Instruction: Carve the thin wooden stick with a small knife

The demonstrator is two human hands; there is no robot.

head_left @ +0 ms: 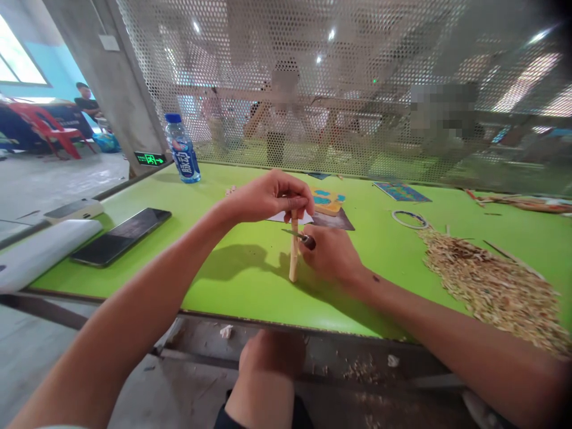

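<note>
A pale wooden stick (294, 262) stands nearly upright over the green table, its lower end at or close to the surface. My left hand (286, 196) pinches the stick's upper end between bent fingers. Lower down, my right hand (330, 253) is closed around the dark handle of a small carving knife (308, 240). The thin blade crosses the stick about halfway along and points left. Most of the handle is hidden inside my right fist. Behind the hands lie a white paper and a yellow piece with blue patches (328, 202).
A heap of wood shavings (487, 286) covers the table's right side, beside a white ring (409, 219). To the left are a phone (123, 236), a white object (47, 253) and a water bottle (183, 152). A perforated metal screen (357, 119) closes the far edge.
</note>
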